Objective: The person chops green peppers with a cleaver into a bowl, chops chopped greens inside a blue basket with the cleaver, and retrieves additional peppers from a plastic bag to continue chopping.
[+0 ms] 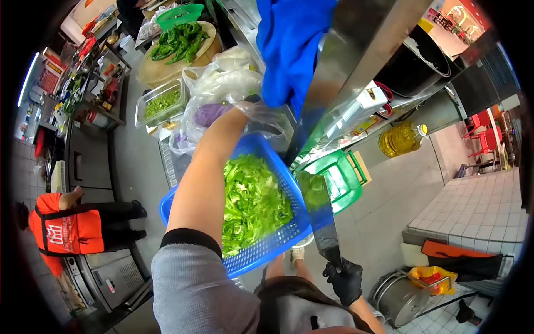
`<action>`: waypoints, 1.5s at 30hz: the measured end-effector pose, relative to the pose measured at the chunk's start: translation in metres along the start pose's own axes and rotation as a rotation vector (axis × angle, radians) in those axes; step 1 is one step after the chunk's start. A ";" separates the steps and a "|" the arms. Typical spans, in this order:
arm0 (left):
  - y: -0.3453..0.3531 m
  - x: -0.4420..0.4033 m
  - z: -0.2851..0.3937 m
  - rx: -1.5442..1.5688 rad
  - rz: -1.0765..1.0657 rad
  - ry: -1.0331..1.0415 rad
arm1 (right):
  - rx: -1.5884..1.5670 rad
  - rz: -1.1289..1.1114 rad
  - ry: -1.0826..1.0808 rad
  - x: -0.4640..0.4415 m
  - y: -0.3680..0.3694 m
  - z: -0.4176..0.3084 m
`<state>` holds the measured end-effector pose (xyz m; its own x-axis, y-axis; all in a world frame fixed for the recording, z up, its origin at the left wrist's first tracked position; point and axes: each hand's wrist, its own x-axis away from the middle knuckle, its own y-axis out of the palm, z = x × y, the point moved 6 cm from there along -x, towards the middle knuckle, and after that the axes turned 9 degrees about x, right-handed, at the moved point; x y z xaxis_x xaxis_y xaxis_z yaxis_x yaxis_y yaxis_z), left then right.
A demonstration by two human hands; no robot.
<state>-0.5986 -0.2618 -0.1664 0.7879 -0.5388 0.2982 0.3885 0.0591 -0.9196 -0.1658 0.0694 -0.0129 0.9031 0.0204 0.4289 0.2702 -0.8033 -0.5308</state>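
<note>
Inside the blue basket (292, 192), directly in front of the wearer, lies a heap of leafy greens (253, 200), apparently cut or torn into loose pieces. Right hand (344, 281): black-gloved, grip closed around the handle of a cleaver (322, 222), its broad blade beside the basket's edge and off the greens. Left hand (252, 100): extended past the basket to the plastic bags (222, 83), largely obscured — whether it grips anything cannot be told. Beside the bags, a clear tub (162, 103) contains finely chopped greens. Farther off, green peppers (181, 43) on a round board (150, 72) appear whole — no cutting evident. A co-worker (67, 225) in an orange vest stands well apart.
</note>
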 end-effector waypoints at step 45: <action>0.012 0.354 0.474 1.962 1.064 -0.395 | 0.337 0.215 -0.899 0.110 -0.089 -0.022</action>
<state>-0.0880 -0.0533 0.0496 0.8899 0.3626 0.2768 -0.4555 0.7381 0.4977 -0.0976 0.1302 0.0977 0.8237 0.4514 -0.3431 0.0255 -0.6340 -0.7729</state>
